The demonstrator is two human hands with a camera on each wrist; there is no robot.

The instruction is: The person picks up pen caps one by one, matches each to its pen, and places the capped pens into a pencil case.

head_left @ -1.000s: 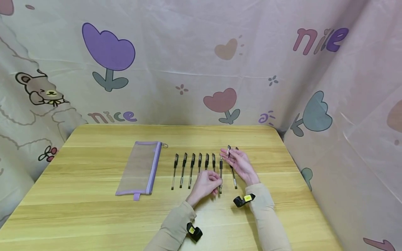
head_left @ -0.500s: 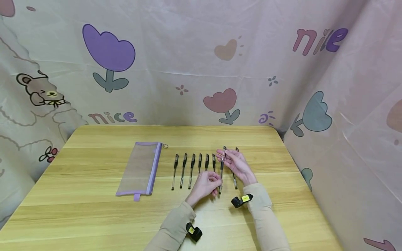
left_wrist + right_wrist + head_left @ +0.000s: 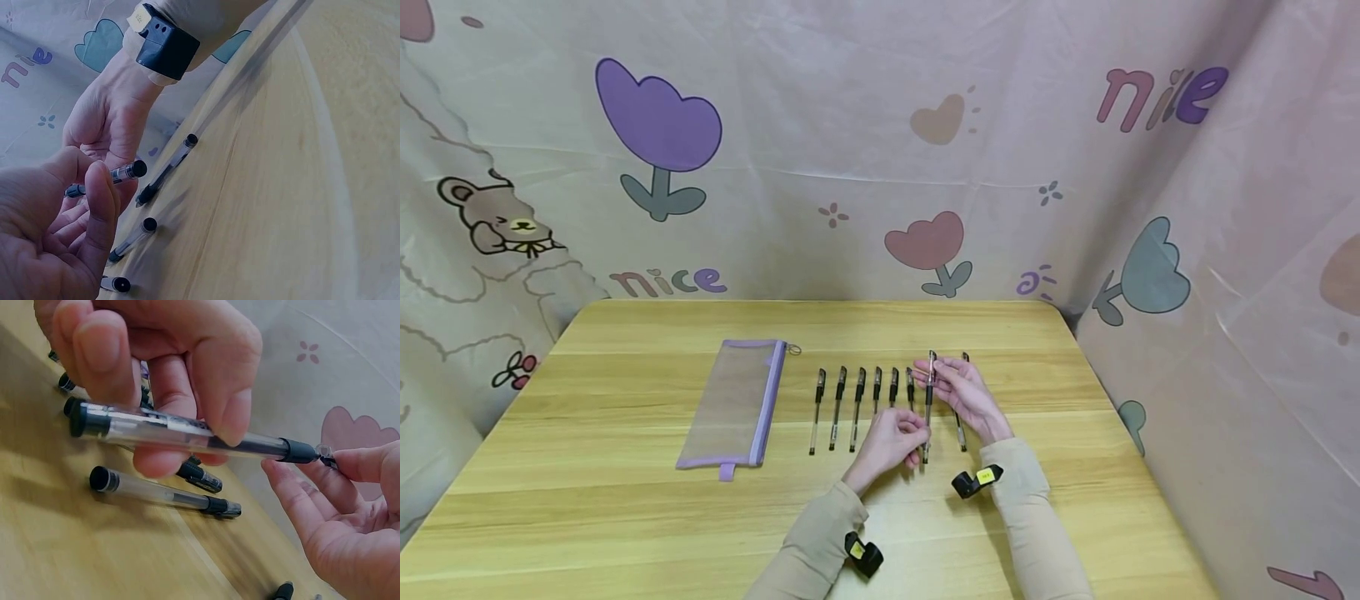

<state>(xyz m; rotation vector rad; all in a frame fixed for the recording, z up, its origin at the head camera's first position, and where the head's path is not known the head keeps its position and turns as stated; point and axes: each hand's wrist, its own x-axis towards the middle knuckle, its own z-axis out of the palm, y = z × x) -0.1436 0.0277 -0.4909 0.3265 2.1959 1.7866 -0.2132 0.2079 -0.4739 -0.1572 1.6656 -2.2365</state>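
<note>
A clear gel pen (image 3: 928, 421) with a black grip is pinched by the rear part of its barrel in my left hand (image 3: 887, 442), raised above the table in the wrist views. My right hand (image 3: 970, 393) pinches a pen cap (image 3: 932, 362) between thumb and fingers at the writing end. In the right wrist view the pen's tip meets the mouth of the cap (image 3: 329, 462); how far it is inside I cannot tell. Left of the hands lies a row of several capped pens (image 3: 837, 408), partly covered by my left hand. Another capped pen (image 3: 960, 432) lies beneath my right hand.
A flat mesh pencil pouch (image 3: 726, 404) with purple edging and a zip lies left of the row. The wooden table (image 3: 625, 517) ends at a patterned curtain (image 3: 820, 125) behind and on the right. Each sleeve carries a small black camera.
My right hand has moved a little left with the cap, which has gone from beside the pen's tip to in line with it. My left hand has hardly moved.
</note>
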